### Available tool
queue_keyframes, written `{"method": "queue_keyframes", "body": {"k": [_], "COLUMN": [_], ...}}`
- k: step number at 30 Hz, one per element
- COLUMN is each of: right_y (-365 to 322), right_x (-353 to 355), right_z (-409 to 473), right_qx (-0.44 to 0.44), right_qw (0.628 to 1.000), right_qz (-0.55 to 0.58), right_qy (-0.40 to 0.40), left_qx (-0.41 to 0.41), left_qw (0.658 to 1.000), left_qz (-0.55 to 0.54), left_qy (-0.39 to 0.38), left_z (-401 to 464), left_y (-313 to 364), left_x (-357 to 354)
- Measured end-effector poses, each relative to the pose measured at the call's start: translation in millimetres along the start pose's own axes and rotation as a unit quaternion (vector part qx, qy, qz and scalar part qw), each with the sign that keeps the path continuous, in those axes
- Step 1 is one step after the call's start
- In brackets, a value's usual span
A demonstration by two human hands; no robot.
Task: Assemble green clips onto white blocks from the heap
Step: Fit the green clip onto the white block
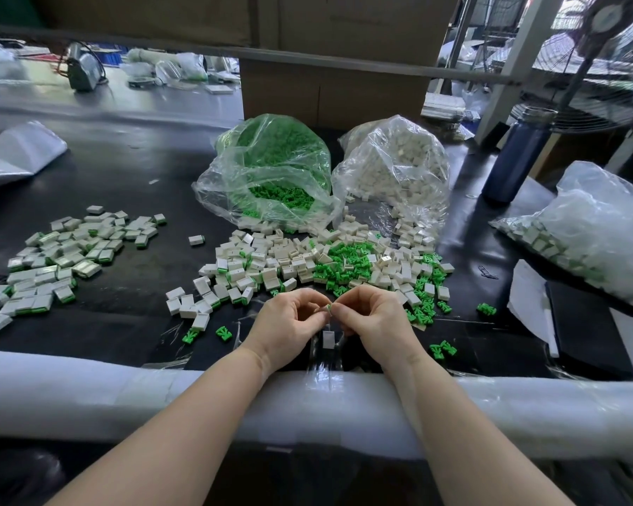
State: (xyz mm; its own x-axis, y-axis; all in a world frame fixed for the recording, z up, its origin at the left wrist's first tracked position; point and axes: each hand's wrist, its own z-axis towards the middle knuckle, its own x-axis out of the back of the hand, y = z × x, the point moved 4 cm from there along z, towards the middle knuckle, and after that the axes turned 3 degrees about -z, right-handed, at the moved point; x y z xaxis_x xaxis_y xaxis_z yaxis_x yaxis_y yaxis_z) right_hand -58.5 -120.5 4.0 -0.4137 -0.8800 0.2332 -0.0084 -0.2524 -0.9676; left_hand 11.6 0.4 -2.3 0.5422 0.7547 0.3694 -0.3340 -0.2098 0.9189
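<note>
My left hand (289,325) and my right hand (371,315) meet fingertip to fingertip above the table's near edge. Between them they pinch a small white block with a green clip (329,308), mostly hidden by the fingers. A single white block (328,339) lies on the table just below the hands. Beyond the hands spreads a mixed heap of white blocks (271,264) and green clips (348,262). A pile of blocks fitted with green clips (55,261) lies at the left.
An open bag of green clips (271,169) and a bag of white blocks (399,166) stand behind the heap. Another filled bag (592,228) and a blue bottle (516,158) are at the right. Loose clips (443,348) dot the front. A white padded rail (125,396) borders the near edge.
</note>
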Motion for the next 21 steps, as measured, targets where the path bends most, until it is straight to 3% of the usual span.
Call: {"method": "queue_keyframes", "body": {"k": [21], "right_y": [-2.1], "right_x": [5.2], "right_z": [11.5], "right_qx": [-0.001], "right_qw": [0.996], "right_qz": [-0.089], "right_qy": [0.016], "left_qx": [0.032], "left_qw": [0.998], "left_qz": [0.054], "left_qy": [0.017], "left_z": [13.4], "left_y": [10.6], "left_x": [-1.4]}}
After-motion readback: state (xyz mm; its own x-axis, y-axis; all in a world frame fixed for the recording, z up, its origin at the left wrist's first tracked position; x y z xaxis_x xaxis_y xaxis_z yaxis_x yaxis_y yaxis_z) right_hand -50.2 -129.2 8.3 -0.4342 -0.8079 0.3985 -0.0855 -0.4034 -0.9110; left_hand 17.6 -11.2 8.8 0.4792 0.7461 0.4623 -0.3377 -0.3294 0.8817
